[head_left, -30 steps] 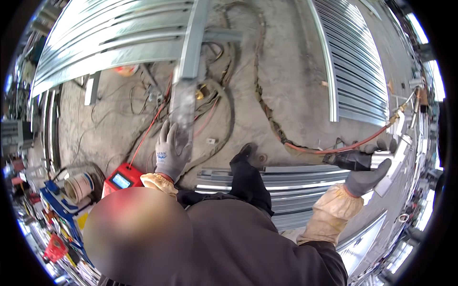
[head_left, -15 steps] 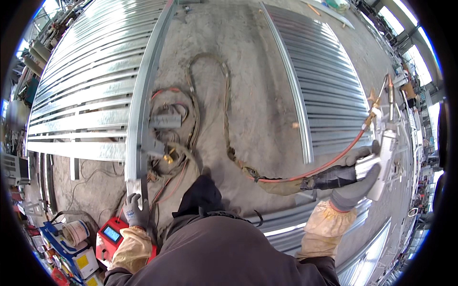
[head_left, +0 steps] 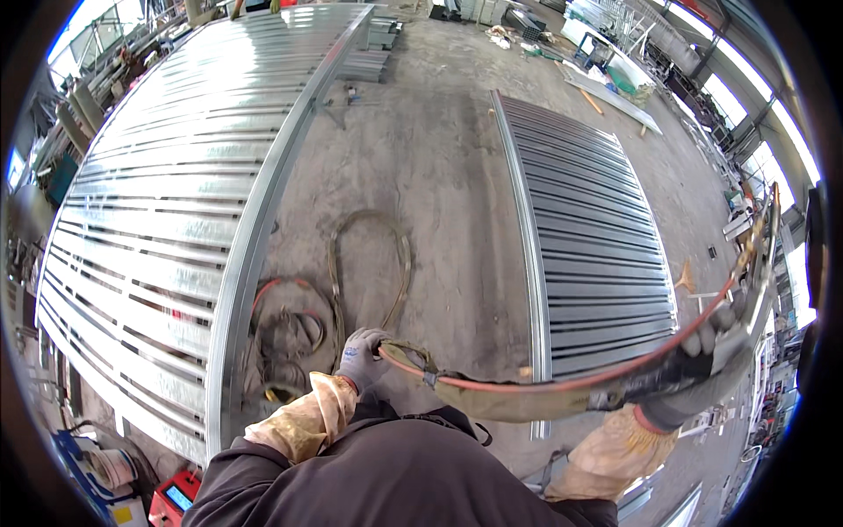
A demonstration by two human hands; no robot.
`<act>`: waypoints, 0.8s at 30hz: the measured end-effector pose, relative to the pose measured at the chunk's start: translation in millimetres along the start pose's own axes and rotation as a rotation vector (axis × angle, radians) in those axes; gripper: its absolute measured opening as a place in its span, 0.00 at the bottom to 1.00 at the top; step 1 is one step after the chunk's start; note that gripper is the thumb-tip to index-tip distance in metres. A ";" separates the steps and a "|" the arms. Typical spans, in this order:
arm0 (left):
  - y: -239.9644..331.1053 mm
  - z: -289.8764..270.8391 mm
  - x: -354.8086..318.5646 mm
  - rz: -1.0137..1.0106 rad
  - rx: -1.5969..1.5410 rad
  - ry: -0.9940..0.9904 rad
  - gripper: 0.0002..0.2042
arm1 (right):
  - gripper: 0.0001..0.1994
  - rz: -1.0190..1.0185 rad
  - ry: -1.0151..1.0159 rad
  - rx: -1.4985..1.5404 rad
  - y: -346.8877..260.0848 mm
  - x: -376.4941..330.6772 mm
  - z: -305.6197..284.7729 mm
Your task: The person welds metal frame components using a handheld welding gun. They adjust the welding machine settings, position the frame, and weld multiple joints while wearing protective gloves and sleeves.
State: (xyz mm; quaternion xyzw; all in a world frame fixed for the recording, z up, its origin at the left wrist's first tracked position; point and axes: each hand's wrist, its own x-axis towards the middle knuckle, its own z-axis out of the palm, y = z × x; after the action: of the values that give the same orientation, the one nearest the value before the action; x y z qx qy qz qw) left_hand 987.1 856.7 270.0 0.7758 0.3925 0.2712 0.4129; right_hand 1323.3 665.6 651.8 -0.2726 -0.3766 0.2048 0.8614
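Observation:
My right hand [head_left: 702,356], in a grey glove with a tan cuff, is closed round the handle of a welding torch [head_left: 746,256] held out at the far right. The torch's tip points up and away from me. From its rear runs a thick hose bundle [head_left: 518,402] in a tan fabric sleeve, with a red hose [head_left: 544,386] along it, crossing in front of my body. My left hand [head_left: 362,353], gloved alike, is closed on the bundle near my waist. Beyond it the same bundle makes a loop [head_left: 406,259] on the floor.
A large slatted galvanized steel frame [head_left: 230,338] stands at my left, and a smaller slatted panel [head_left: 606,263] at right. More hoses [head_left: 290,334] lie coiled beside the left frame. A red machine with a screen [head_left: 178,496] sits at lower left. A person's hands show at the far frame end.
My left hand has left the frame end above the red machine, moved right and taken hold of the hose bundle. The torch has moved right and lower in view; the view has tilted up.

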 end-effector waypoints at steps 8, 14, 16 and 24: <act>41.0 -43.2 271.8 0.127 0.293 0.347 0.10 | 0.21 -0.044 0.501 0.123 142.0 143.6 -189.7; 71.6 -60.6 416.6 0.024 0.464 0.390 0.10 | 0.15 0.303 0.417 0.258 305.3 316.4 -246.0; 67.5 -60.9 446.8 -0.043 0.461 0.409 0.09 | 0.15 0.383 0.419 0.305 355.2 360.1 -275.9; -30.0 -26.4 713.3 -0.133 0.397 0.517 0.10 | 0.17 0.385 0.247 0.264 569.2 602.1 -277.1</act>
State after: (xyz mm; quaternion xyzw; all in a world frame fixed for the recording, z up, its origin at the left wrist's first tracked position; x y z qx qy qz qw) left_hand 1344.4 1472.7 326.8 0.7192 0.5793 0.3499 0.1570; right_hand 1830.8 1351.2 462.7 -0.2473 -0.1800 0.3773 0.8741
